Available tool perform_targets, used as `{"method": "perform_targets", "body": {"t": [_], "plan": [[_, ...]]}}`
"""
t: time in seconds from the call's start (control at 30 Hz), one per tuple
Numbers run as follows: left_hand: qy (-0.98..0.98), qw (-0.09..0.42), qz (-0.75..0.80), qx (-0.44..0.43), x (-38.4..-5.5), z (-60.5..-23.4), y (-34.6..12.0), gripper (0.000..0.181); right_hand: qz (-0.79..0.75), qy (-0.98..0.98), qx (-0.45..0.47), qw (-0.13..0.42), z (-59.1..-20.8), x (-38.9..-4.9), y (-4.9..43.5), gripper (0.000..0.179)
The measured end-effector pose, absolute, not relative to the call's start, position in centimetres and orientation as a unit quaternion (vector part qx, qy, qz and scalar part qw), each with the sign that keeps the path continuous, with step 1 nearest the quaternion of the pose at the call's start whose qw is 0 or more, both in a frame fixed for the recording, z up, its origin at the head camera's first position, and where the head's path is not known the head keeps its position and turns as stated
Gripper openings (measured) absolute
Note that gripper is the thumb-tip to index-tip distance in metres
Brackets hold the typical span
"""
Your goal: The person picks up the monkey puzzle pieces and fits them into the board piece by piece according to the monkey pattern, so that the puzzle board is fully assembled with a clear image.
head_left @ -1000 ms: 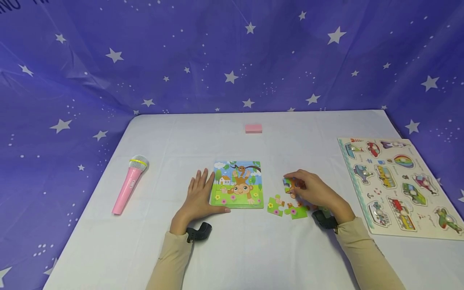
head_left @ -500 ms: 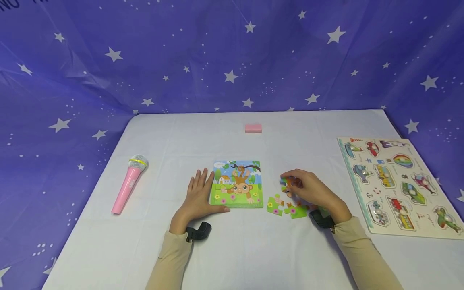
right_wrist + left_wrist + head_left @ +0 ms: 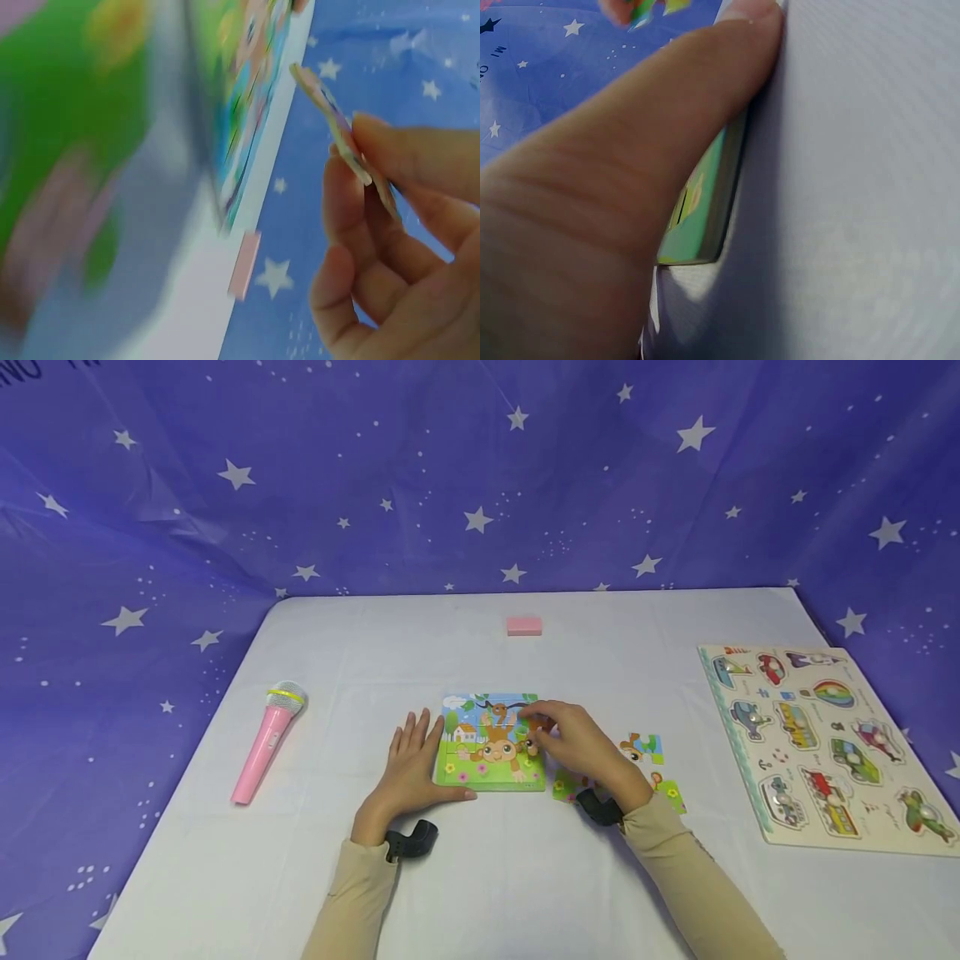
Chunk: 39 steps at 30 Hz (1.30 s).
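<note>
Right hand [image 3: 581, 739] pinches a piece [image 3: 334, 120] at the puzzle [image 3: 491, 750], three o'clock; left hand [image 3: 408, 772], spread wide, touches the eight o'clock corner!

Flat green jigsaw pieces [image 3: 564, 787] partly hidden by right hand [image 3: 581, 745], white rectangular picture board [image 3: 822, 745], near-right corner cut off

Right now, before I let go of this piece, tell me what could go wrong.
Your right hand holds the puzzle piece at a tilt to the monkey board, so it may slip from your fingers or land askew.
In the head view, the black wrist camera overlaps the loose pieces and might nudge them.
Your left hand lies along the board's left and near edges only; a rightward drag could perhaps shift it.
</note>
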<state>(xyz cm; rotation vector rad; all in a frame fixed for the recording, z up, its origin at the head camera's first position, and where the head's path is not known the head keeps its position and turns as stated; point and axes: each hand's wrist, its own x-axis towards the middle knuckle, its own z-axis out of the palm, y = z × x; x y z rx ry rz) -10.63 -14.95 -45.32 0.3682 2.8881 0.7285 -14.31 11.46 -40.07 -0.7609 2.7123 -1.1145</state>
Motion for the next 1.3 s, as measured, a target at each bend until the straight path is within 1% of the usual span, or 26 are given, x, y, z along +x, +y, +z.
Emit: {"method": "perform_targets", "body": {"t": [0.13,0.27,0.4,0.5,0.6,0.67,0.77,0.9,1.1,1.3], "plan": [[0.96,0.072,0.243,0.122,-10.6,-45.2,-15.0,0.118,-0.384,0.886,-0.254,0.047,-40.1,-14.4,9.2,0.03],[0.96,0.078,0.24,0.12,-10.7,-45.1,-15.0,0.118,-0.402,0.882,-0.241,0.054,-40.4,-14.6,7.5,0.03],[0.96,0.078,0.242,0.12,-10.6,-44.9,-15.0,0.118,-0.406,0.883,-0.228,0.057,-40.7,-14.9,6.4,0.042],[0.959,0.077,0.245,0.121,-10.6,-44.9,-14.9,0.118,-0.407,0.884,-0.217,0.075,-41.0,-15.2,6.0,0.051],[0.959,0.079,0.243,0.12,-10.6,-44.9,-14.9,0.118,-0.411,0.884,-0.197,0.106,-41.2,-15.4,5.8,0.045],[0.96,0.079,0.241,0.12,-10.6,-45.0,-14.9,0.118,-0.408,0.886,-0.189,0.116,-41.3,-15.5,5.8,0.04],[0.96,0.079,0.24,0.119,-10.6,-45.0,-15.0,0.118,-0.4,0.892,-0.181,0.112,-41.5,-15.6,5.7,0.035],[0.96,0.076,0.241,0.12,-10.6,-45.1,-15.0,0.118,-0.386,0.899,-0.174,0.108,-41.7,-15.8,5.6,0.034],[0.96,0.073,0.241,0.123,-10.6,-45.3,-15.0,0.118,-0.373,0.901,-0.174,0.136,-42.0,-16.1,5.8,0.036],[0.96,0.073,0.241,0.121,-10.6,-45.3,-15.0,0.118,-0.362,0.904,-0.197,0.116,-42.5,-16.3,5.9,0.03]]}}
